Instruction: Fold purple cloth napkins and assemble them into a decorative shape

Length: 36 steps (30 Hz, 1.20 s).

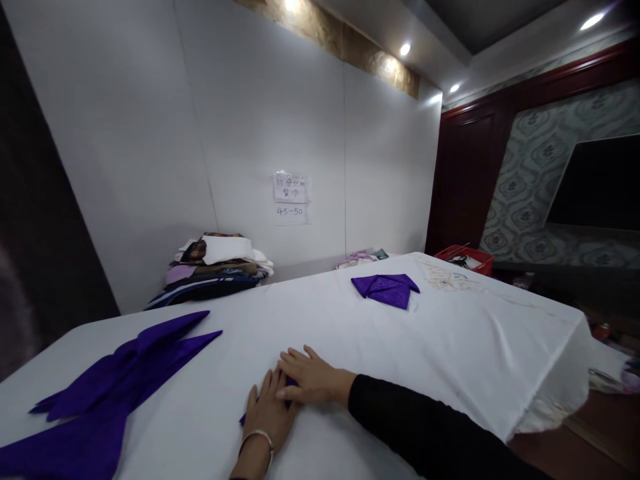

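My left hand [269, 415], with a bangle at the wrist, lies flat with its fingers stretched out. Beneath it is a small folded purple napkin [289, 383], mostly covered; only slivers of it show between and beside my hands. My right hand [314, 380] comes in from the right in a black sleeve, its fingers spread and overlapping the left fingertips. It too presses down flat over the napkin. Both hands rest at the near middle of the table with its white cloth [450, 360].
Loose purple napkins [135, 367] lie spread at the left. A folded purple napkin [387, 290] sits toward the far side. Against the wall are a pile of clothes [215, 267] and a smaller cloth heap [363, 259]. A red basket [480, 263] stands beyond the far right corner.
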Each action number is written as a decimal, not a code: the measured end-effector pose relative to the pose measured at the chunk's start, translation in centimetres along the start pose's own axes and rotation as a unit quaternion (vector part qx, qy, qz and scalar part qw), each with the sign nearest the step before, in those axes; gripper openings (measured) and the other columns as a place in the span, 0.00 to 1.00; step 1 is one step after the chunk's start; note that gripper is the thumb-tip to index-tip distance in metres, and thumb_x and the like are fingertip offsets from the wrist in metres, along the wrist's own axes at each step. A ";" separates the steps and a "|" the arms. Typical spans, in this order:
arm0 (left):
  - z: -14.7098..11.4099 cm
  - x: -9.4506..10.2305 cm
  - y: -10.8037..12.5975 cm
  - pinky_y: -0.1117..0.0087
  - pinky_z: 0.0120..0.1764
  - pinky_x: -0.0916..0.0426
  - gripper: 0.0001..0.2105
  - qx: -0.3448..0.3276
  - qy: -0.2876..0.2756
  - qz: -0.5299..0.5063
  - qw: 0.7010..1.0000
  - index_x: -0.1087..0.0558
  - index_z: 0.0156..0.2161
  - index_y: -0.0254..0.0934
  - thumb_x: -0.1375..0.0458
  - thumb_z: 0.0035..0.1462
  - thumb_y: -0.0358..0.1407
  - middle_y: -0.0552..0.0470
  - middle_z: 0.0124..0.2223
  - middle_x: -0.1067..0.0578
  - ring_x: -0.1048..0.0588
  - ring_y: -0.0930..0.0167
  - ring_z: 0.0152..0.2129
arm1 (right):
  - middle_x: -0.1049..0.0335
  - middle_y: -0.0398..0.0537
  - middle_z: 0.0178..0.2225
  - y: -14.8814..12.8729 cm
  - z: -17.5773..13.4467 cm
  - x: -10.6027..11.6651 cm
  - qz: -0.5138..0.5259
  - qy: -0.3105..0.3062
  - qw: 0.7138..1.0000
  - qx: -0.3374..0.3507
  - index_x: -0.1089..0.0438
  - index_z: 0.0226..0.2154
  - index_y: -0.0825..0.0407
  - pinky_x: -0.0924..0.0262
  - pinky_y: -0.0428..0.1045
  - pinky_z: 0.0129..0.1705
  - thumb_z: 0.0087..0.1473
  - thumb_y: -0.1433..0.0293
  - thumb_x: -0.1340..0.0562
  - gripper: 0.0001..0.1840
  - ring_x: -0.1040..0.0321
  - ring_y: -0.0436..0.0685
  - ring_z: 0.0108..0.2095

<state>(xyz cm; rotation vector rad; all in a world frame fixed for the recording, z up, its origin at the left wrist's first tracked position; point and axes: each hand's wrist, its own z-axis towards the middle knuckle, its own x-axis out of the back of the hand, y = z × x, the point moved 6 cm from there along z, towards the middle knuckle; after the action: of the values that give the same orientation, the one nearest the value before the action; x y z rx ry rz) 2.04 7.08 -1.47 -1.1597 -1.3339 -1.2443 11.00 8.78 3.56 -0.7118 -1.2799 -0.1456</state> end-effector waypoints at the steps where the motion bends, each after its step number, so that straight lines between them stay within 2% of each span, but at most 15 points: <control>1: 0.0 -0.1 0.0 0.53 0.58 0.61 0.34 0.001 -0.002 0.004 1.000 0.55 0.62 0.32 0.58 0.52 0.47 0.48 0.64 0.54 0.56 0.63 0.61 | 0.60 0.59 0.63 0.4 0.2 -0.5 0.001 -0.001 1.000 -0.008 0.60 0.62 0.57 0.73 0.62 0.60 0.56 0.48 0.55 0.40 0.68 0.61 0.62; 5: 0.1 -0.2 -0.1 0.53 0.58 0.61 0.34 0.009 -0.015 0.011 1.000 0.56 0.62 0.31 0.59 0.52 0.46 0.49 0.65 0.55 0.57 0.64 0.61 | 0.60 0.57 0.63 1.9 0.3 -1.8 0.009 -0.003 1.000 -0.020 0.61 0.62 0.55 0.72 0.63 0.60 0.56 0.47 0.55 0.40 0.67 0.60 0.62; 12: -0.6 0.4 0.1 0.53 0.59 0.66 0.34 -0.003 -0.017 -0.007 1.000 0.56 0.62 0.32 0.58 0.53 0.48 0.49 0.65 0.56 0.58 0.64 0.61 | 0.61 0.56 0.63 2.3 0.3 -2.2 0.006 -0.015 0.999 -0.028 0.61 0.62 0.53 0.73 0.62 0.59 0.56 0.47 0.56 0.40 0.68 0.60 0.63; 17: -2.4 0.1 -3.0 0.51 0.58 0.66 0.36 0.016 -0.017 -0.012 1.000 0.56 0.62 0.32 0.61 0.54 0.53 0.48 0.65 0.57 0.59 0.63 0.61 | 0.62 0.56 0.63 2.4 0.4 -2.5 -0.009 -0.020 0.999 -0.024 0.59 0.62 0.55 0.73 0.62 0.60 0.55 0.47 0.56 0.40 0.69 0.60 0.63; 21: -4.2 0.1 -5.7 0.50 0.58 0.64 0.36 0.047 -0.011 -0.003 0.999 0.56 0.62 0.32 0.61 0.54 0.53 0.47 0.64 0.56 0.58 0.64 0.61 | 0.63 0.56 0.63 2.4 0.3 -2.5 -0.008 -0.021 0.999 -0.024 0.60 0.62 0.55 0.74 0.62 0.60 0.55 0.46 0.57 0.41 0.69 0.60 0.63; 27: -5.3 0.2 -7.4 0.52 0.58 0.62 0.32 0.088 0.004 -0.014 0.996 0.52 0.61 0.34 0.61 0.56 0.49 0.49 0.64 0.53 0.57 0.66 0.61 | 0.62 0.55 0.63 2.2 0.1 -2.1 -0.005 -0.020 0.999 -0.026 0.59 0.62 0.55 0.73 0.61 0.60 0.55 0.46 0.57 0.41 0.69 0.60 0.63; 30: -5.3 0.6 -8.2 0.55 0.59 0.59 0.28 0.108 0.023 -0.046 0.993 0.47 0.60 0.35 0.62 0.58 0.46 0.49 0.63 0.46 0.52 0.67 0.60 | 0.62 0.55 0.63 2.1 0.1 -2.0 -0.004 -0.026 0.999 -0.027 0.58 0.62 0.55 0.73 0.61 0.60 0.55 0.46 0.57 0.41 0.69 0.60 0.63; 33: -5.0 1.3 -8.1 0.59 0.58 0.55 0.25 0.121 0.062 -0.068 0.988 0.43 0.58 0.34 0.63 0.59 0.43 0.48 0.60 0.41 0.47 0.68 0.58 | 0.63 0.54 0.63 2.0 0.1 -2.0 -0.008 -0.025 0.999 -0.028 0.58 0.62 0.54 0.73 0.61 0.60 0.55 0.46 0.56 0.41 0.69 0.60 0.63; 36: -4.5 2.0 -6.0 0.59 0.58 0.56 0.26 0.078 0.093 -0.043 0.992 0.45 0.59 0.33 0.63 0.59 0.42 0.47 0.61 0.43 0.48 0.67 0.59 | 0.62 0.55 0.63 2.0 0.1 -2.0 -0.015 -0.023 0.999 -0.030 0.58 0.62 0.54 0.72 0.61 0.60 0.55 0.47 0.56 0.40 0.68 0.60 0.63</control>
<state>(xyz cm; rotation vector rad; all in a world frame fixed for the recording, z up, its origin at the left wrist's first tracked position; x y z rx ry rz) -3.97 2.39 0.03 -0.8631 -1.3268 -1.2536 11.24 9.80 0.98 -0.7512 -1.3344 -0.1929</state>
